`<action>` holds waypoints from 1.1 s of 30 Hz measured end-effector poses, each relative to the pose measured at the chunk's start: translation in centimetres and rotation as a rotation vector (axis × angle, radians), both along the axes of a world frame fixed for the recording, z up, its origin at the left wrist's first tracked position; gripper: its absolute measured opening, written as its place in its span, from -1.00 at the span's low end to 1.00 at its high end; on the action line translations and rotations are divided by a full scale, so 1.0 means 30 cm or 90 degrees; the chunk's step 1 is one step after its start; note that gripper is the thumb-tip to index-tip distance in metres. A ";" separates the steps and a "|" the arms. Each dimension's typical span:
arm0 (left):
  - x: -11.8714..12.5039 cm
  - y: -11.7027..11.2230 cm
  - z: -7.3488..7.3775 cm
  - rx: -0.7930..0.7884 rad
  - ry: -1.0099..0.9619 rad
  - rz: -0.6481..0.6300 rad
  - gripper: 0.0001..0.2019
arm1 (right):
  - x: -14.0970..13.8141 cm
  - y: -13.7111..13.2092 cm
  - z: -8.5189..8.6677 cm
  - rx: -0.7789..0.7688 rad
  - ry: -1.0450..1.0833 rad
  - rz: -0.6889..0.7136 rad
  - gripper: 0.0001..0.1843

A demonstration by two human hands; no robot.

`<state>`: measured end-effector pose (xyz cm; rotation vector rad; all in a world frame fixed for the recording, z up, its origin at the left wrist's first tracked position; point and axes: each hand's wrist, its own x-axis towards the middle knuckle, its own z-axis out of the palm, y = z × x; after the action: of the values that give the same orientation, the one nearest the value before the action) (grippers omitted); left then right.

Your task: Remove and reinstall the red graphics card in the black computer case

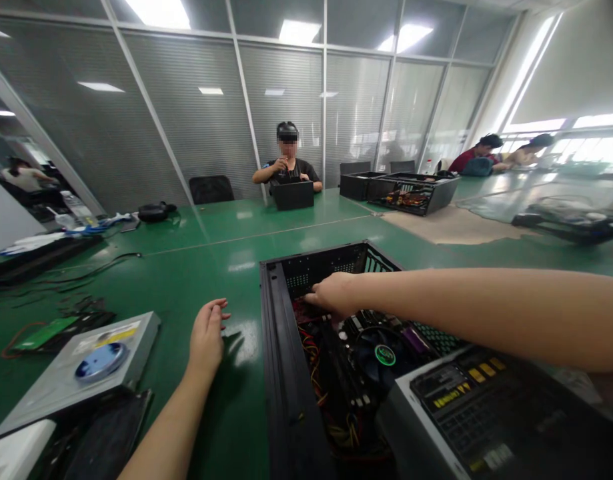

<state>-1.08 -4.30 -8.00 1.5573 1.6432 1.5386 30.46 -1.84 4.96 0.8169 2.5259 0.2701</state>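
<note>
A black computer case (281, 373) lies on its side before me, its top open. My right hand (336, 293) reaches into its far end, with fingers bent together at a reddish circuit board (302, 309); what they grip is hidden. Near that hand is a CPU fan (385, 355) with a green hub, and red, yellow and black cables (313, 373) run along the side. A power supply (466, 407) covered with labels sits at the near right. Left of the case, my left hand (207, 337) hovers over the green table, fingers loosely apart, holding nothing.
An optical drive (93, 363) with a blue round item (101, 362) on it lies left, beside a green circuit board (49, 333). Across the table (201, 233) a person (291, 170) works at a dark box (293, 195). Another open case (411, 192) stands near brown cardboard (451, 227).
</note>
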 end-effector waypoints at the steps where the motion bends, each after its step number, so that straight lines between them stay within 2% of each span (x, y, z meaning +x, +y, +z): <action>1: 0.004 0.003 -0.002 -0.004 0.006 -0.008 -0.46 | 0.003 0.012 -0.020 -0.008 -0.002 -0.008 -0.07; 3: 0.016 0.009 -0.007 -0.007 0.018 -0.023 -0.47 | 0.009 0.025 -0.041 -0.013 -0.002 -0.021 -0.03; 7: 0.039 0.008 -0.012 -0.021 0.050 -0.056 -0.49 | 0.007 0.029 -0.043 -0.016 0.001 -0.042 -0.01; 14: 0.047 -0.013 0.004 -0.014 0.089 -0.075 -0.51 | 0.002 0.014 -0.048 -0.035 -0.001 -0.056 -0.29; 18: 0.049 -0.018 0.012 -0.014 0.093 -0.082 -0.49 | 0.020 0.033 -0.018 -0.030 0.013 -0.055 -0.41; 23: 0.057 -0.019 0.017 -0.014 0.119 -0.101 -0.49 | 0.030 0.051 0.061 0.068 0.084 -0.077 -0.68; 26: 0.063 -0.015 0.016 -0.007 0.123 -0.110 -0.50 | 0.044 0.060 0.097 0.102 0.122 -0.090 -0.72; 29: 0.068 -0.013 0.017 -0.006 0.129 -0.109 -0.51 | 0.069 0.086 0.099 0.117 0.154 -0.107 -0.71; 33: 0.068 -0.013 0.016 -0.007 0.129 -0.112 -0.51 | 0.082 0.118 0.058 0.100 0.114 -0.164 -0.71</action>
<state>0.96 -4.68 -7.52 1.8498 1.5649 1.3153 32.92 1.70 6.69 1.2662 2.5486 0.3246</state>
